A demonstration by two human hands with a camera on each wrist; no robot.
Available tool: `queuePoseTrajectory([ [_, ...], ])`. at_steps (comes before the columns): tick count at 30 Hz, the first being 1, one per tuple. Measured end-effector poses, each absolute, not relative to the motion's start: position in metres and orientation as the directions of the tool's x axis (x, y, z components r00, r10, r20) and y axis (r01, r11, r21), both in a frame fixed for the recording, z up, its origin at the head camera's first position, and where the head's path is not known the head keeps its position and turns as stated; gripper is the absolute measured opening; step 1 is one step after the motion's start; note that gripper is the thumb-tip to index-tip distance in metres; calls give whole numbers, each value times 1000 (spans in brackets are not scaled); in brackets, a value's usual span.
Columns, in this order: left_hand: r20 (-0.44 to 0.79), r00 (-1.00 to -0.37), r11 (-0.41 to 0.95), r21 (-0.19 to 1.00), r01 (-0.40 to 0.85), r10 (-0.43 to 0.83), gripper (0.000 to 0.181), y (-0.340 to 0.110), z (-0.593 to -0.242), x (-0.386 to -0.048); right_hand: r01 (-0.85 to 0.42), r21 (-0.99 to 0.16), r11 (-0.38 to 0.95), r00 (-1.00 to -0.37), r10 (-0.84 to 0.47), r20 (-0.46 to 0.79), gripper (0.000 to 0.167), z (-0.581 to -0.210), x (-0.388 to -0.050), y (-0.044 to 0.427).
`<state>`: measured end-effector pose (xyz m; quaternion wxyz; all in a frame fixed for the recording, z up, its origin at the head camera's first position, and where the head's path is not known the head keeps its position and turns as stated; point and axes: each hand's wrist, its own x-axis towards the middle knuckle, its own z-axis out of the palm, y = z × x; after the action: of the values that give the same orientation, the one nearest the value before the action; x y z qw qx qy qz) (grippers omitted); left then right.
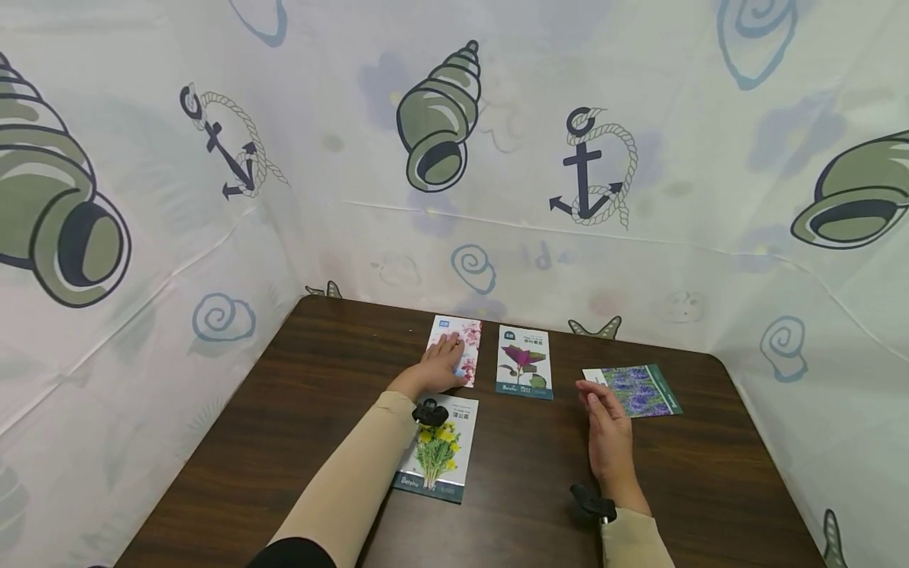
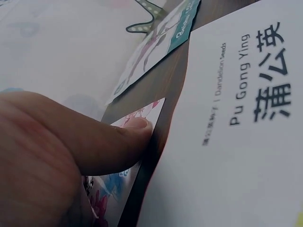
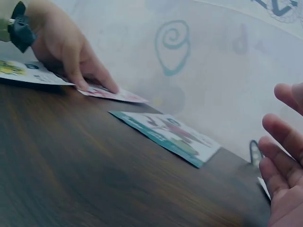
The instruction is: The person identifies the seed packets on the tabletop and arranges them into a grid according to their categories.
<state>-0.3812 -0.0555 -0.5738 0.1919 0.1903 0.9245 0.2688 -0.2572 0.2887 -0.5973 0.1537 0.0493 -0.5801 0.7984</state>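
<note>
My left hand (image 1: 435, 371) rests with fingers extended on a seed packet with pink blossoms (image 1: 471, 335) near the table's far edge. In the left wrist view its thumb lies on that packet's edge. Under my left wrist is the dandelion seed packet (image 1: 439, 457), partly covered by the forearm. A packet with a magenta flower (image 1: 524, 363) lies flat to the right of the blossom one. My right hand (image 1: 609, 438) is held palm inward beside the packet of purple flowers (image 1: 639, 390), its fingers loosely bent around nothing. Its fingertips overlap that packet's left edge in the head view; contact cannot be told.
The dark wooden table (image 1: 525, 489) has rounded far corners. A pale cloth (image 1: 355, 260) printed with shells and anchors hangs behind it and at both sides. Each wrist wears a black strap-on device (image 1: 592, 503).
</note>
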Motion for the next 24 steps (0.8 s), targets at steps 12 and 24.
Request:
queuePoseTrajectory([
  [12, -222, -868, 794, 547, 267, 445, 91, -55, -589, -390, -288, -932, -221, -907, 373, 192, 42, -595, -261, 298],
  [24, -223, -872, 796, 547, 257, 435, 92, -55, -589, -388, -94, -995, -23, -860, 505, 70, 42, -594, -261, 298],
])
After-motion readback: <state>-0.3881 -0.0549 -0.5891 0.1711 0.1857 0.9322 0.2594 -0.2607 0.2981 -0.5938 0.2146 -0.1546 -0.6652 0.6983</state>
